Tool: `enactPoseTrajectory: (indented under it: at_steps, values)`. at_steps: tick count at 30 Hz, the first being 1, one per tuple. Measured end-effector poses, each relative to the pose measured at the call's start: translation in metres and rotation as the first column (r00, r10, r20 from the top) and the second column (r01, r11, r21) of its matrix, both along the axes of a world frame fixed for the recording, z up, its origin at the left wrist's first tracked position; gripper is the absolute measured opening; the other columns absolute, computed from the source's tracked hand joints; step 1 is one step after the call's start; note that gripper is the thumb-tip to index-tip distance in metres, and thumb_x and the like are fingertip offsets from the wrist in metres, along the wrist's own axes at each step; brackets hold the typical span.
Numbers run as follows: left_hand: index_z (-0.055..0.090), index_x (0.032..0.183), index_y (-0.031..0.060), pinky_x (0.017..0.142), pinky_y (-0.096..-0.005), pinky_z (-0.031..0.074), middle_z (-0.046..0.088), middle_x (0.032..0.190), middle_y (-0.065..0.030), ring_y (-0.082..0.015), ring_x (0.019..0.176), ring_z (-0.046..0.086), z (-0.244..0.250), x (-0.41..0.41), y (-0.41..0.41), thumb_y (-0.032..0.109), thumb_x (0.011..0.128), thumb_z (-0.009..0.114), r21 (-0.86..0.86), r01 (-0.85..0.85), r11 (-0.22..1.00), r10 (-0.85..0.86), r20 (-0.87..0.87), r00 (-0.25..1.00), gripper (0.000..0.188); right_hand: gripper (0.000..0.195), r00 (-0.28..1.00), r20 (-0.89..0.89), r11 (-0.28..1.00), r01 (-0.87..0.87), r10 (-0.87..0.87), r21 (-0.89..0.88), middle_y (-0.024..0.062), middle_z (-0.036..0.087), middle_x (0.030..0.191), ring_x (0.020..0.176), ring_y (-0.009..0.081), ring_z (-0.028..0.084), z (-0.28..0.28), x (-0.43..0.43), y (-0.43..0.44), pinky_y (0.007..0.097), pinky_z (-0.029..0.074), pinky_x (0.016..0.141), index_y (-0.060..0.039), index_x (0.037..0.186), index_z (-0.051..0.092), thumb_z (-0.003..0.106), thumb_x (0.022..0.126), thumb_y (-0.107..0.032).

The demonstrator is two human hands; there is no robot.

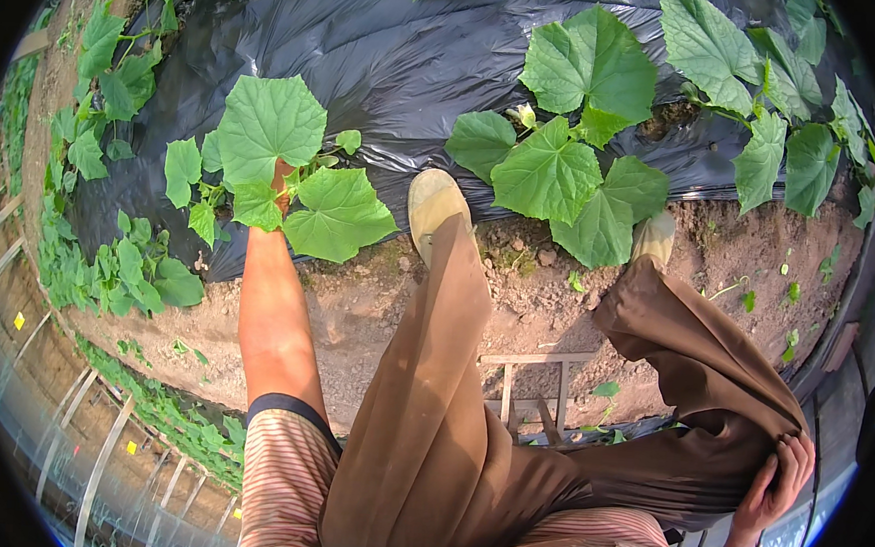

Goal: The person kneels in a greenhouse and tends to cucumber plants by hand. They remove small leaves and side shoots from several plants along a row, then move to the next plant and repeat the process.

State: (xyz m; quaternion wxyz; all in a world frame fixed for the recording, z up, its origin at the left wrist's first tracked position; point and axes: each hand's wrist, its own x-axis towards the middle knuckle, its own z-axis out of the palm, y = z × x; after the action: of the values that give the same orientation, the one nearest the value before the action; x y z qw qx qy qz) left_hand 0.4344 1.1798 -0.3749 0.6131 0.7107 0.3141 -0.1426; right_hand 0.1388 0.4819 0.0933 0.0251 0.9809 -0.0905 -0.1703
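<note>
My left forearm reaches down among the leaves of a cucumber plant [272,129]; most of my left hand [281,181] is hidden under the leaves, and its fingers do not show. Black plastic mulch film [391,52] lies beneath the plant. My right hand [780,475] rests at the right with curled fingers against the brown trouser leg [703,357], by the knee; whether it grips the cloth is not clear. Another cucumber plant [549,167], with a pale yellow flower bud [524,115], grows just beyond my feet.
A light shoe [438,202] stands at the film's edge, the other shoe [656,236] beside leaves at the right. Bare soil [351,328] runs along the bed. A small wooden frame [537,358] lies between my legs. More plants [765,83] and greenhouse hoops [102,471] stand around.
</note>
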Motion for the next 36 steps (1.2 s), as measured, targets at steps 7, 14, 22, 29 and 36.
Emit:
enactPoseTrajectory:
  at_steps: [7, 14, 22, 29, 36]
  values:
    - [0.076, 0.101, 0.0075, 0.063, -0.0332, 0.05, 0.073, 0.088, -0.0013, -0.016, 0.069, 0.064, 0.02, -0.023, -0.022, 0.033, 0.092, 0.073, -0.121, 0.083, 0.989, -0.097, -0.119, 0.988, 0.027, 0.017, 1.0, 0.006, 1.0, -0.001, 0.001, 0.0, 0.0183, 0.066, 0.119, 0.127, 0.0387, 0.054, 0.0, 0.002, 0.001, 0.0499, 0.036, 0.114, 0.0046, 0.11, 0.064, 0.055, 0.095, 0.004]
    - [0.076, 0.103, 0.0077, 0.062, -0.0332, 0.049, 0.073, 0.088, -0.0008, -0.016, 0.068, 0.063, 0.024, -0.028, -0.045, 0.034, 0.092, 0.073, -0.193, 0.107, 0.975, -0.139, -0.161, 0.977, 0.028, 0.016, 1.0, 0.018, 1.0, 0.004, -0.004, -0.001, 0.0181, 0.066, 0.119, 0.127, 0.0385, 0.055, -0.001, 0.001, 0.003, 0.0493, 0.037, 0.113, 0.0043, 0.109, 0.065, 0.056, 0.096, 0.003]
    - [0.075, 0.104, 0.0078, 0.063, -0.0336, 0.05, 0.073, 0.09, -0.0012, -0.0164, 0.069, 0.064, 0.009, -0.038, -0.031, 0.033, 0.092, 0.073, -0.12, 0.054, 0.991, -0.064, -0.076, 0.995, 0.028, 0.016, 1.0, 0.023, 1.0, -0.012, 0.012, -0.016, 0.0175, 0.066, 0.118, 0.127, 0.0381, 0.054, -0.001, 0.003, 0.006, 0.0485, 0.037, 0.113, 0.0044, 0.11, 0.065, 0.056, 0.096, 0.003]
    - [0.074, 0.106, 0.0078, 0.064, -0.0339, 0.05, 0.072, 0.091, -0.0016, -0.0167, 0.071, 0.064, 0.004, -0.041, -0.019, 0.033, 0.093, 0.072, -0.084, 0.009, 0.996, -0.011, -0.029, 1.0, 0.028, 0.016, 1.0, 0.03, 1.0, -0.006, 0.007, -0.009, 0.017, 0.066, 0.118, 0.126, 0.038, 0.055, -0.002, 0.009, 0.013, 0.0483, 0.037, 0.112, 0.004, 0.11, 0.065, 0.056, 0.096, 0.003]
    - [0.073, 0.108, 0.0078, 0.065, -0.0342, 0.05, 0.072, 0.092, -0.0019, -0.017, 0.072, 0.064, 0.003, -0.04, -0.014, 0.032, 0.093, 0.072, -0.059, -0.011, 0.998, 0.011, -0.001, 1.0, 0.028, 0.016, 1.0, 0.023, 1.0, 0.01, -0.009, -0.01, 0.0168, 0.066, 0.118, 0.126, 0.038, 0.055, -0.002, 0.013, 0.018, 0.0487, 0.037, 0.112, 0.0034, 0.11, 0.065, 0.057, 0.096, 0.003]
